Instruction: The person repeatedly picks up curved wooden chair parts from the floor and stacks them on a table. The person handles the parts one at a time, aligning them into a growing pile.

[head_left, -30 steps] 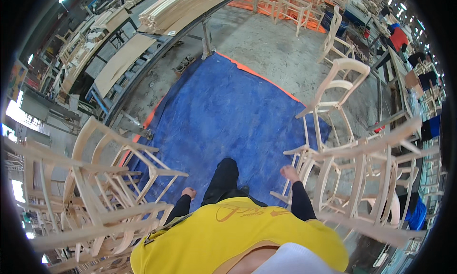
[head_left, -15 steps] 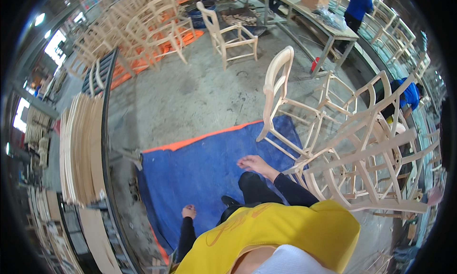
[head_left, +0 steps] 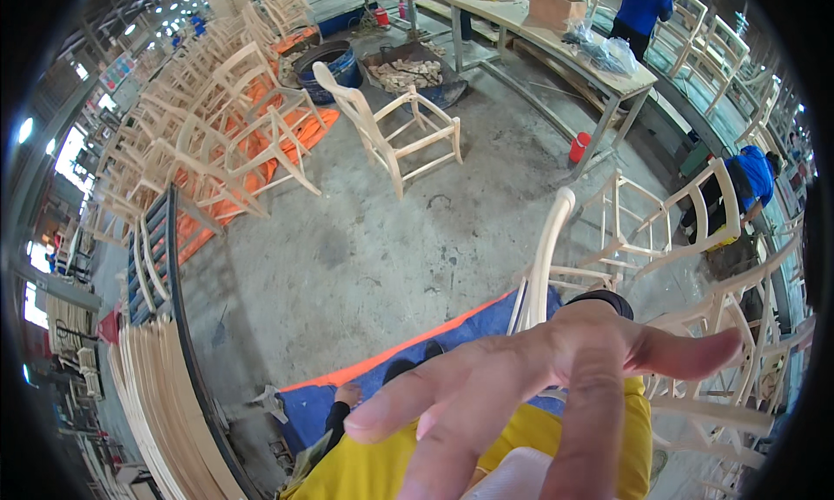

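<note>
Bare wood chair frames point(head_left: 669, 239) are crowding the person's right side over the blue tarp point(head_left: 417, 370), and with the right hand point(head_left: 539, 387) hanging up near the camera, fingers spread and gripping nothing, and the left hand point(head_left: 347, 394) dangling low, I'd grab a rail squarely.

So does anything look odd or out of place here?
Yes: the right hand fills the lower picture, fingers spread right up at the camera and holding nothing. The left hand hangs low over the blue tarp. One unfinished wooden chair stands alone on the concrete floor.
</note>
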The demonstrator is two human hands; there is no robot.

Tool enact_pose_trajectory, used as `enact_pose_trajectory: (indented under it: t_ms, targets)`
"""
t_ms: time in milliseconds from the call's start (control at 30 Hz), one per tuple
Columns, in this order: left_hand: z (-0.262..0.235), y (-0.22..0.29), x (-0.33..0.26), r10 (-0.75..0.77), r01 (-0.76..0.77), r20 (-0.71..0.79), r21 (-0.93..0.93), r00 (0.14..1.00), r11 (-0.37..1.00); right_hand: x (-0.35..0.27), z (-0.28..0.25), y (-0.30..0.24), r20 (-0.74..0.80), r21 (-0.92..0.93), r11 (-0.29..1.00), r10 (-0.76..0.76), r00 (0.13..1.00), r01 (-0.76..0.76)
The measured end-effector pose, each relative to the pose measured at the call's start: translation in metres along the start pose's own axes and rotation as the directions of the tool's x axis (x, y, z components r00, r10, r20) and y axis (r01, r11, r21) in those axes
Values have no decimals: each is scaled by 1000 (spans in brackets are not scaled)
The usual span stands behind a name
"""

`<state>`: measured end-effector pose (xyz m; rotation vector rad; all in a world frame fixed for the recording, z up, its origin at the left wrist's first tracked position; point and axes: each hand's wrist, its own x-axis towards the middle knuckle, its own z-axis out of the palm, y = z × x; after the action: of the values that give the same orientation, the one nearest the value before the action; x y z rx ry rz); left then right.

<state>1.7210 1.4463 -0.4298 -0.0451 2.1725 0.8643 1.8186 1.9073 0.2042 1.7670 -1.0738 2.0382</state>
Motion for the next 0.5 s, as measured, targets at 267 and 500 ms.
enact_pose_trajectory:
  t_ms: [267,500]
  targets:
    - [-22,189,211,335,-738,658,593,675,322,-7,-249,15,-31,-166,986,-2,1000,-3]
    - [-68,427,461,61,-481,492,808,869,338,-17,-454,-4,-88,-391,920,-14,996,-21]
